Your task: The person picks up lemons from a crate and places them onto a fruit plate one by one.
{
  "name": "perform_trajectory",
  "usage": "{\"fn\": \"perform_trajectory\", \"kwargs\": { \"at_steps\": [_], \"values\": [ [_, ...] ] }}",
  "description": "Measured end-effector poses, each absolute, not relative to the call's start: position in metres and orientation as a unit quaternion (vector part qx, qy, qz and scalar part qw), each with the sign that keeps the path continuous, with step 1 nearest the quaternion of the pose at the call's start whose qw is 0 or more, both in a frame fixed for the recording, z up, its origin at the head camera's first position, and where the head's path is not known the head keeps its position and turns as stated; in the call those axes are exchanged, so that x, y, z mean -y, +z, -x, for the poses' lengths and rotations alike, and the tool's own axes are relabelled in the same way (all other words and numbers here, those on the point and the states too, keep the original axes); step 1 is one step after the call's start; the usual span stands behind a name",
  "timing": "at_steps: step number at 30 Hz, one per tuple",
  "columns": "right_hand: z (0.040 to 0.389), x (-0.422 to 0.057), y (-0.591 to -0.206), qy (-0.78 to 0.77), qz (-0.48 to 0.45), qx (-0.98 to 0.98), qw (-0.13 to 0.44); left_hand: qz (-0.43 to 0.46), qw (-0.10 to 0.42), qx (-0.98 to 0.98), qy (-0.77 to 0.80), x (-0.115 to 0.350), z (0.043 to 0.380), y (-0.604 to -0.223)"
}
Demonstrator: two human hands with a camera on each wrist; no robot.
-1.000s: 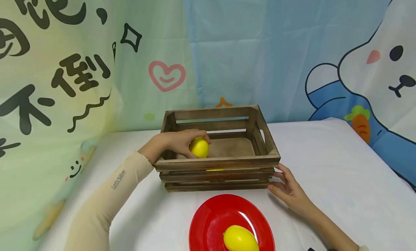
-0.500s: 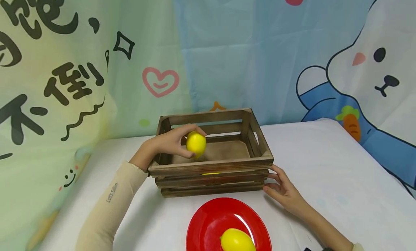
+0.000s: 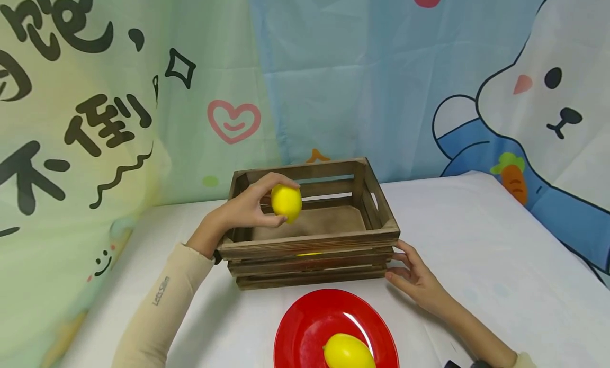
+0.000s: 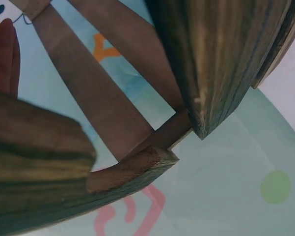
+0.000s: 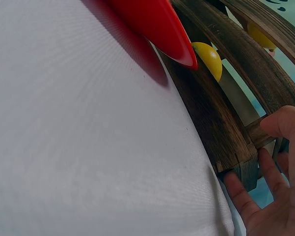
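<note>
Left hand (image 3: 245, 206) arched over front left corner of brown slatted wooden crate (image 3: 310, 243). Glossy yellow oval lemon (image 3: 286, 201) above crate's left half. Left grip pinching lemon, thumb below, fingers above. Right hand (image 3: 426, 288) fingers loosely extended, touching crate's front right corner.

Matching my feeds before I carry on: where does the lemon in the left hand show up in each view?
Head: near centre, lemon pinched by the left hand, over the crate.
Left wrist: upper left, only a yellow sliver at the picture's edge, beside the fingers.
Right wrist: upper right, partly hidden, seen through a gap between slats.
Shared landmark: the crate's wooden slats, visible in all three.
</note>
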State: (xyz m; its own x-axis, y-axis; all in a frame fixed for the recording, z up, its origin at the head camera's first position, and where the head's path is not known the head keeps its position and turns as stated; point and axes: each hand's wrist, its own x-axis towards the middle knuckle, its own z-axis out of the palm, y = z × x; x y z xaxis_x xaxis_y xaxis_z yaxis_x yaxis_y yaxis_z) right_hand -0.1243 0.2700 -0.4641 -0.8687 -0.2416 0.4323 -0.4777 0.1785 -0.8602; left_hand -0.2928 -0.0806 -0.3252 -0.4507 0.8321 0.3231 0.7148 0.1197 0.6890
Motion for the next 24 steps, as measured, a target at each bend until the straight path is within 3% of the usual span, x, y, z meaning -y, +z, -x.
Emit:
{"fn": "perform_trajectory", "kwargs": {
  "at_steps": [24],
  "values": [
    [0.125,-0.268,-0.463,0.603,-0.247,0.751,0.103,-0.479,-0.013,-0.701,0.529,0.103,0.264,-0.324]
  ]
}}
